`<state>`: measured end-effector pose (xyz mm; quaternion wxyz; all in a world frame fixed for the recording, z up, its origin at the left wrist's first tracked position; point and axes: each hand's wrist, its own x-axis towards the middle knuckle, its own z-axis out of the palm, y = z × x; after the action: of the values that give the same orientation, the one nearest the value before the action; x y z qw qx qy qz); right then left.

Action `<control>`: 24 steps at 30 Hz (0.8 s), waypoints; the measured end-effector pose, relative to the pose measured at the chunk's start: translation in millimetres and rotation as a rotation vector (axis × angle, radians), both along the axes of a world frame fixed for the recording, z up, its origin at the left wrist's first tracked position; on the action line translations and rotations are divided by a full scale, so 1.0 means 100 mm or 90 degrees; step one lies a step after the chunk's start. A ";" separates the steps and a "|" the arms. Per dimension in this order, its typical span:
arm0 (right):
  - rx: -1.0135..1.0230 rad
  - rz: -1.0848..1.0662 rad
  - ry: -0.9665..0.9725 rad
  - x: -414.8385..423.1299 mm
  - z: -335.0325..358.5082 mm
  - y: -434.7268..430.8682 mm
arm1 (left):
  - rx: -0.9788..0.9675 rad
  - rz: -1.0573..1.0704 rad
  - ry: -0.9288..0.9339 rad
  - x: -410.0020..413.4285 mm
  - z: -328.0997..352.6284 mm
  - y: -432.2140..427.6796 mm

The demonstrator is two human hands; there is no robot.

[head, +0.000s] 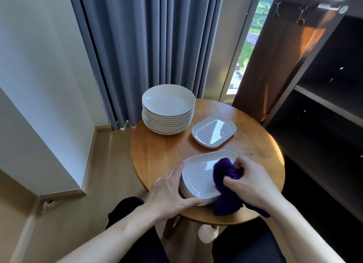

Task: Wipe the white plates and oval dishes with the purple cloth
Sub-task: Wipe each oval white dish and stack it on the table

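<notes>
Left hand (169, 190), fingers straight, braces near dish stack (198, 176); right hand (249, 182) clutches purple cloth (225, 174), mid-wipe; next, probably lift top dish away.

My right hand (253, 181) grips the cloth (225, 176), bunched on the top dish of the near stack (198, 176). That stack sits under my grip, at the near edge of the table (163, 150). Left of the grip, across the dish, my left hand (170, 190) rests against the stack's left rim. Beyond the grip, apart from the near stack, lies a pair of dishes (214, 130). Farther off and left of the grip stand the plates (168, 109), stacked at the table's far edge. The curtain (147, 36) hangs behind them. The shelf (324, 105) stands to the grip's right.
</notes>
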<state>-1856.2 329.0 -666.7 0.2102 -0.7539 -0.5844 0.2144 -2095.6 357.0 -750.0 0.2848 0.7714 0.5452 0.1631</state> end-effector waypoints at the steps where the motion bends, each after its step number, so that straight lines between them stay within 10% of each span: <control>1: 0.021 -0.050 0.044 0.10 -0.04 -0.07 | 0.010 -0.004 0.017 -0.01 -0.03 -0.01; 12: 0.052 -0.251 0.339 0.57 -0.45 -0.33 | 0.148 -0.121 0.124 0.07 -0.02 -0.16; 24: 0.060 -0.275 0.375 0.54 -0.52 -0.31 | 0.354 -0.157 0.283 0.10 0.14 -0.20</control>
<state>-1802.1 298.4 -719.2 0.4446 -0.7550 -0.3355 0.3460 -2085.2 337.3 -735.6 -0.0435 0.8957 0.4315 0.0980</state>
